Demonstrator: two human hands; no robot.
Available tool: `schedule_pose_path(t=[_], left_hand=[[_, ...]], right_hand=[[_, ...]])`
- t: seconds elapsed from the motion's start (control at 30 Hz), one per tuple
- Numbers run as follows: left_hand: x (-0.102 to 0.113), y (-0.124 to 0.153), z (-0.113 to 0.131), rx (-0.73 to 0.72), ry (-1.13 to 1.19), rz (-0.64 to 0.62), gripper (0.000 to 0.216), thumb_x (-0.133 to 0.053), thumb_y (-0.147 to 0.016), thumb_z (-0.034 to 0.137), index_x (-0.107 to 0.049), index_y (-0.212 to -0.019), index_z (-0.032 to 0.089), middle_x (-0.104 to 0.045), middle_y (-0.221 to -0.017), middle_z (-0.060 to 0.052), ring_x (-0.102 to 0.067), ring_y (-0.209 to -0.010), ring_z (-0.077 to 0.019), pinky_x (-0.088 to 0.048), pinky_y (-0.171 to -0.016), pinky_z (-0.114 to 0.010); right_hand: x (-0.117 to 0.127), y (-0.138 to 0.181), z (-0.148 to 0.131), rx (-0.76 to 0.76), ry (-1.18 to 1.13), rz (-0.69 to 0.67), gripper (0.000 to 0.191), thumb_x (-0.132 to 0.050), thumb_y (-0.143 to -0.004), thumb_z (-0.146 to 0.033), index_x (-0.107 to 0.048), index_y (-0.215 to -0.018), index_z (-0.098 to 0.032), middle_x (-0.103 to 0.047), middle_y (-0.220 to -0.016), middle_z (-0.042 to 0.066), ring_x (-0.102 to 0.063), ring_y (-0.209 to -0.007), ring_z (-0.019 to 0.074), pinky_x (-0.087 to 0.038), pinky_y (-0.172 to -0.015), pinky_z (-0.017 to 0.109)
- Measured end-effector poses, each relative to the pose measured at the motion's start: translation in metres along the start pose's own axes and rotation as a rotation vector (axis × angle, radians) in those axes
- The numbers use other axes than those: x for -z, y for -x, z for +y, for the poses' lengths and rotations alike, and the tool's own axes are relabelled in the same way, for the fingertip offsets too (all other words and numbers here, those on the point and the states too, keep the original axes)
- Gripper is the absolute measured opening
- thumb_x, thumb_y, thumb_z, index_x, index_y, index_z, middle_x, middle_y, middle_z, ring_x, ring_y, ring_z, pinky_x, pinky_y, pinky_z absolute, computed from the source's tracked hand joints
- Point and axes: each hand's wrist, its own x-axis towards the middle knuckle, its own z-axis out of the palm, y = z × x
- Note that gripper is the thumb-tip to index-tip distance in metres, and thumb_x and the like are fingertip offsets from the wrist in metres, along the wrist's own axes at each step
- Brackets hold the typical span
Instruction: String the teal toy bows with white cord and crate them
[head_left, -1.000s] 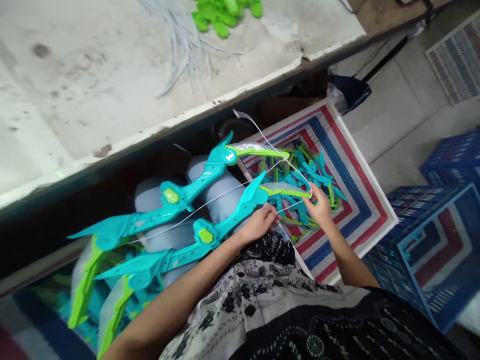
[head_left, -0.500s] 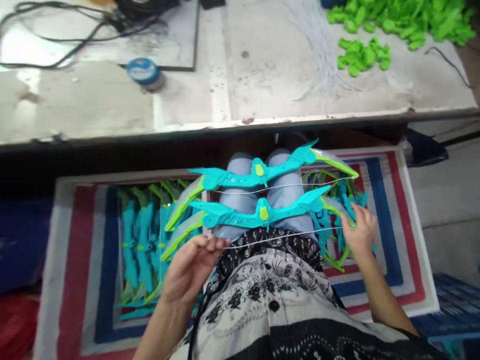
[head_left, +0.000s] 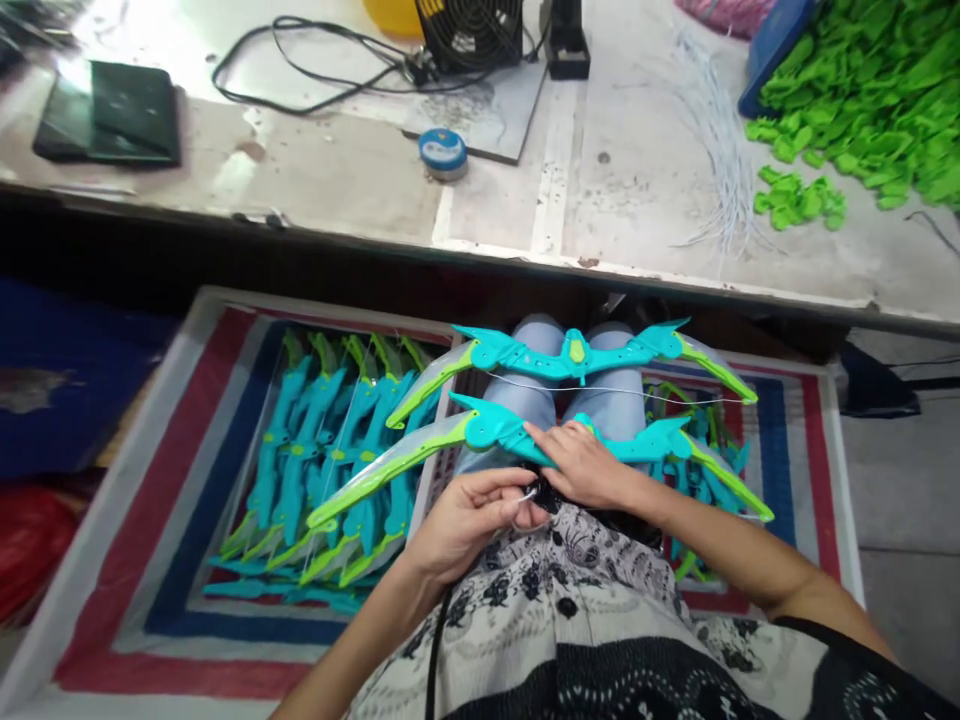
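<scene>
Two teal and green toy bows lie across my lap. The far bow point(head_left: 577, 352) has a white string stretched along it. My right hand point(head_left: 581, 465) rests on the middle of the near bow point(head_left: 480, 428), fingers closed over its grip. My left hand point(head_left: 469, 515) sits just below, pinching the end of a thin white string point(head_left: 529, 494) between thumb and fingers.
A striped woven bag point(head_left: 172, 450) at my left holds several stacked bows point(head_left: 322, 450). Another striped bag point(head_left: 814, 440) at my right holds loose bow parts. The workbench point(head_left: 360, 180) carries white strings point(head_left: 720, 130), green plastic pieces point(head_left: 847, 90), a tape roll point(head_left: 442, 152), a fan and cables.
The view swung left and up. My right hand moved from the near bow's right tip to its middle. My left hand drew in toward my lap, still pinching string.
</scene>
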Motion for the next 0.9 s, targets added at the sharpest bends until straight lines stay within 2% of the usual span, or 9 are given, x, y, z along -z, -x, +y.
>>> schedule_pose_path(t=[0.07,0.13,0.23,0.3,0.37,0.5,0.6,0.7,0.9], left_hand=[[0.002,-0.002,0.000,0.011,0.034,-0.037,0.033,-0.091,-0.059,0.032,-0.076,-0.084,0.019,-0.070,-0.060,-0.002,-0.072,-0.068,-0.0184,-0.057,-0.071,-0.028],[0.003,-0.006,-0.001,0.026,0.030,-0.052,0.032,-0.091,-0.058,0.033,-0.073,-0.077,0.016,-0.069,-0.058,-0.002,-0.072,-0.067,-0.0189,-0.057,-0.069,-0.028],[0.000,-0.017,-0.002,0.014,0.036,-0.021,0.034,-0.090,-0.059,0.036,-0.067,-0.070,0.014,-0.064,-0.054,-0.001,-0.069,-0.063,-0.0171,-0.056,-0.064,-0.027],[-0.003,-0.024,0.004,-0.079,0.072,0.041,0.036,-0.089,-0.062,0.038,-0.062,-0.069,0.015,-0.057,-0.050,0.002,-0.061,-0.053,-0.0121,-0.052,-0.057,-0.025],[-0.003,-0.029,0.020,-0.259,0.100,0.145,0.038,-0.088,-0.063,0.038,-0.057,-0.066,0.016,-0.050,-0.048,0.006,-0.047,-0.044,-0.0064,-0.045,-0.050,-0.020],[0.007,-0.030,0.065,-0.651,-0.037,0.471,0.036,-0.086,-0.061,0.036,-0.057,-0.066,0.016,-0.048,-0.048,0.006,-0.035,-0.042,-0.0037,-0.030,-0.043,-0.017],[0.014,-0.029,0.087,-0.762,-0.235,0.641,0.026,-0.081,-0.064,0.032,-0.061,-0.070,0.016,-0.049,-0.049,0.005,-0.038,-0.043,-0.0051,-0.029,-0.042,-0.018],[0.016,-0.033,0.095,-0.765,-0.342,0.683,0.020,-0.077,-0.066,0.029,-0.064,-0.071,0.015,-0.052,-0.052,0.004,-0.042,-0.045,-0.0061,-0.031,-0.043,-0.019],[0.016,-0.041,0.099,-0.791,-0.399,0.685,0.017,-0.074,-0.070,0.029,-0.066,-0.072,0.015,-0.055,-0.054,0.003,-0.046,-0.049,-0.0067,-0.034,-0.046,-0.019]], right_hand=[[0.011,0.009,0.012,-0.037,-0.234,-0.071,0.068,-0.052,-0.089,-0.026,-0.030,-0.152,-0.013,-0.062,-0.119,0.014,-0.057,-0.101,0.0222,-0.044,-0.096,0.041],[0.017,0.011,0.027,-0.100,-0.486,-0.132,0.070,-0.057,-0.084,-0.029,-0.037,-0.149,-0.014,-0.063,-0.121,0.011,-0.059,-0.098,0.0202,-0.047,-0.092,0.036],[0.021,0.007,0.051,-0.191,-0.776,-0.204,0.069,-0.063,-0.079,-0.035,-0.047,-0.143,-0.014,-0.066,-0.108,0.008,-0.060,-0.082,0.0154,-0.050,-0.078,0.030],[0.023,0.002,0.062,-0.222,-0.910,-0.263,0.071,-0.065,-0.077,-0.039,-0.048,-0.142,-0.015,-0.066,-0.094,0.004,-0.056,-0.067,0.0106,-0.048,-0.066,0.026],[0.026,-0.002,0.068,-0.238,-1.004,-0.298,0.072,-0.066,-0.076,-0.039,-0.048,-0.141,-0.015,-0.063,-0.082,0.001,-0.052,-0.058,0.0080,-0.045,-0.059,0.024],[0.031,-0.007,0.070,-0.267,-1.066,-0.311,0.072,-0.068,-0.075,-0.037,-0.049,-0.141,-0.013,-0.060,-0.072,-0.002,-0.051,-0.055,0.0079,-0.044,-0.058,0.023],[0.030,-0.010,0.070,-0.274,-1.079,-0.315,0.072,-0.069,-0.075,-0.039,-0.049,-0.140,-0.014,-0.061,-0.075,-0.002,-0.052,-0.055,0.0080,-0.044,-0.058,0.023],[0.027,-0.011,0.070,-0.268,-1.082,-0.301,0.073,-0.071,-0.074,-0.041,-0.050,-0.139,-0.015,-0.062,-0.077,-0.001,-0.052,-0.055,0.0082,-0.045,-0.057,0.023],[0.023,-0.011,0.071,-0.286,-1.074,-0.301,0.075,-0.070,-0.074,-0.040,-0.049,-0.140,-0.014,-0.061,-0.080,-0.001,-0.051,-0.056,0.0081,-0.045,-0.058,0.023]])
